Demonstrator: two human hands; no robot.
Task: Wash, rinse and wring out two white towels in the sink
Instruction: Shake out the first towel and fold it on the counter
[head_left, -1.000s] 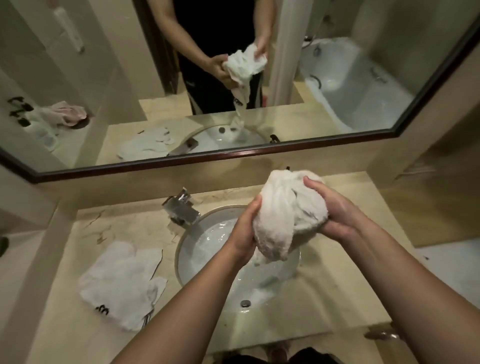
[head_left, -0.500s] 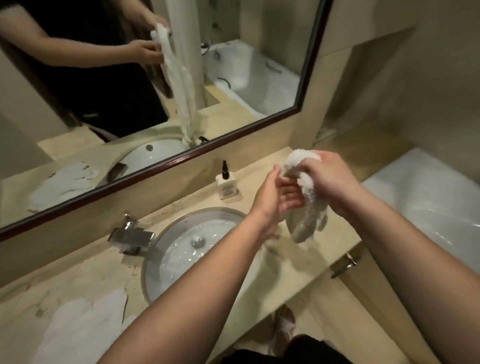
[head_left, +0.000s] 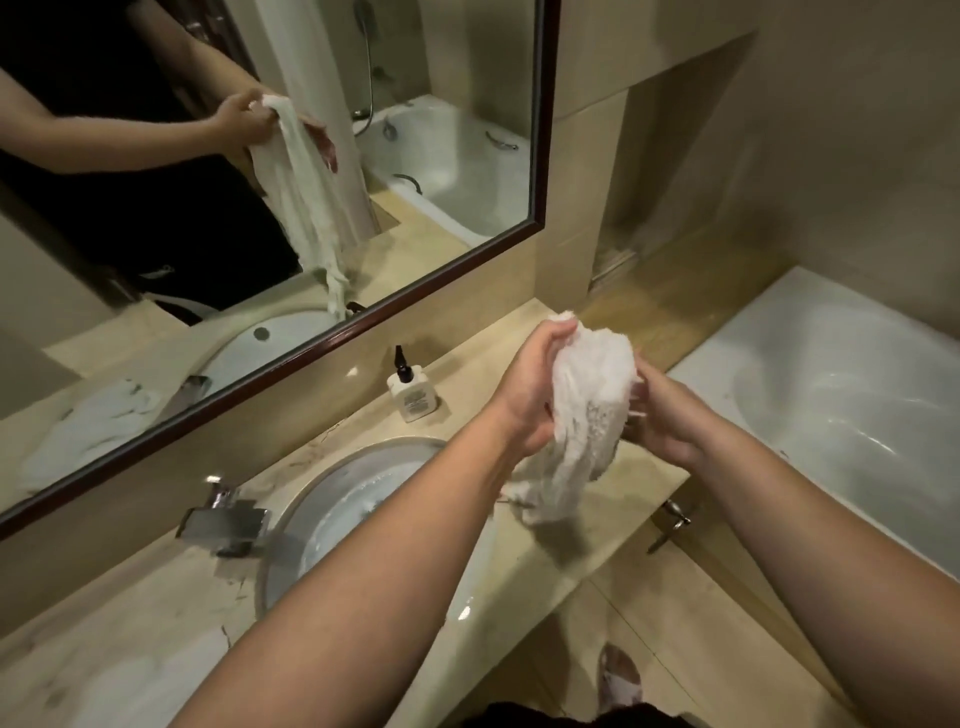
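Both hands are holding one white towel (head_left: 584, 410) over the counter's right end.

The left hand (head_left: 530, 384) is gripping the bunched top of the towel, fingers curled round it, while the right hand (head_left: 662, 415) is gripping it from the 3 o'clock side, its fingers partly hidden behind the cloth. The towel is hanging down between them, its loose end dangling above the counter (head_left: 332, 415), at 3 o'clock from the sink (head_left: 332, 499). A second towel (head_left: 135, 686) is lying flat on the counter at 7 o'clock from the sink. The tap (head_left: 228, 519) is sitting at the sink's 9 o'clock and a bottle (head_left: 412, 389) is standing at its 12 o'clock. The bathtub (head_left: 831, 405) is lying at 3 o'clock of the hands.
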